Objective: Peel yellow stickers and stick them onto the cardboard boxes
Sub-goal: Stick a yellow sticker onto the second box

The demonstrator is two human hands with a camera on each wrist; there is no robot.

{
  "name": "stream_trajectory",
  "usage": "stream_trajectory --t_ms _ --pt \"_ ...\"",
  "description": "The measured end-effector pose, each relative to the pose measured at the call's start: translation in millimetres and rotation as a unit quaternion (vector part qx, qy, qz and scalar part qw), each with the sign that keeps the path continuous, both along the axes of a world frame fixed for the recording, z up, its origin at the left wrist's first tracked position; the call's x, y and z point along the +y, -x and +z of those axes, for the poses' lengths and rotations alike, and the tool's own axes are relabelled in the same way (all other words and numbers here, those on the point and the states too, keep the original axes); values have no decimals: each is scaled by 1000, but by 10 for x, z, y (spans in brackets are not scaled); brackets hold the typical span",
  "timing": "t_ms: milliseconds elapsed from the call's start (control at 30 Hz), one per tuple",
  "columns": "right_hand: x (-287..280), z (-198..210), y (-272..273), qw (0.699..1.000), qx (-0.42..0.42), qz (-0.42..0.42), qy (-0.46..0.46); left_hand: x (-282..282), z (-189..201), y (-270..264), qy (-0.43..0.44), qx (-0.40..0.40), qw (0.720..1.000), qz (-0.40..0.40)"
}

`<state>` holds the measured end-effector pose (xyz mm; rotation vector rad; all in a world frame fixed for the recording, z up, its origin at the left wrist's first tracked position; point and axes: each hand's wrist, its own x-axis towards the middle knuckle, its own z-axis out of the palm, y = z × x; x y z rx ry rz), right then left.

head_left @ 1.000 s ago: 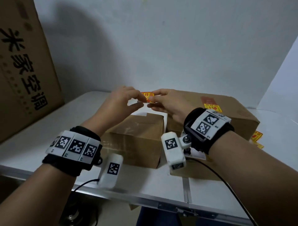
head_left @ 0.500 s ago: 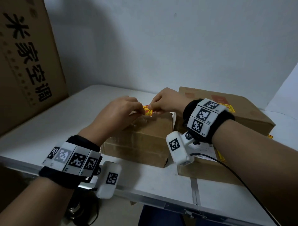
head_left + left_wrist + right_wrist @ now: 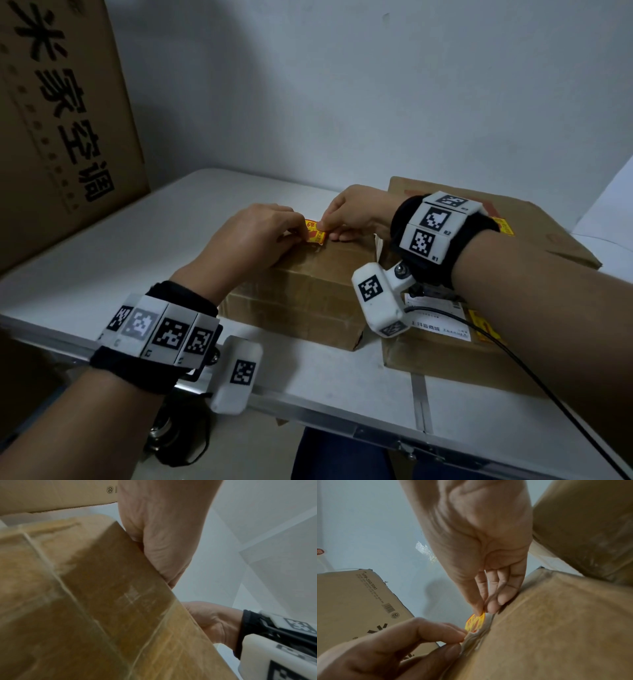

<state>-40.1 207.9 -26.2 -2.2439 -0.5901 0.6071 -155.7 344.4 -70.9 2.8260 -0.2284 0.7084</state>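
A small yellow and red sticker (image 3: pixel 315 232) (image 3: pixel 475 622) is stretched between both hands just above the far edge of the small cardboard box (image 3: pixel 308 291) (image 3: pixel 556 635). My left hand (image 3: pixel 253 236) (image 3: pixel 419 639) pinches its left end between thumb and forefinger. My right hand (image 3: pixel 349 216) (image 3: pixel 479 561) pinches its right end. The sticker's lower edge seems to touch the box top. In the left wrist view only the heel of my left hand (image 3: pixel 159 534) shows over the box (image 3: pixel 102 601), and the sticker is hidden.
A larger flat cardboard box (image 3: pixel 513 246) with a white shipping label (image 3: pixel 442 318) and yellow stickers (image 3: pixel 503 226) lies to the right. A tall printed carton (image 3: pixel 58 120) stands at the left on the white table (image 3: pixel 137 240). A cable (image 3: pixel 531 377) trails from my right wrist.
Both hands have come down and toward me with the sticker, from in the air behind the small box to its top far edge. The head view has tilted down.
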Motion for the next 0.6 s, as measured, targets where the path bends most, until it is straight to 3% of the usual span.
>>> stream_trajectory --t_ms 367,600 --pt "22 15 4 999 -19 7 44 6 -45 4 9 -20 1000 1" --pt "32 22 7 996 -40 21 79 2 -45 -10 11 8 1000 16"
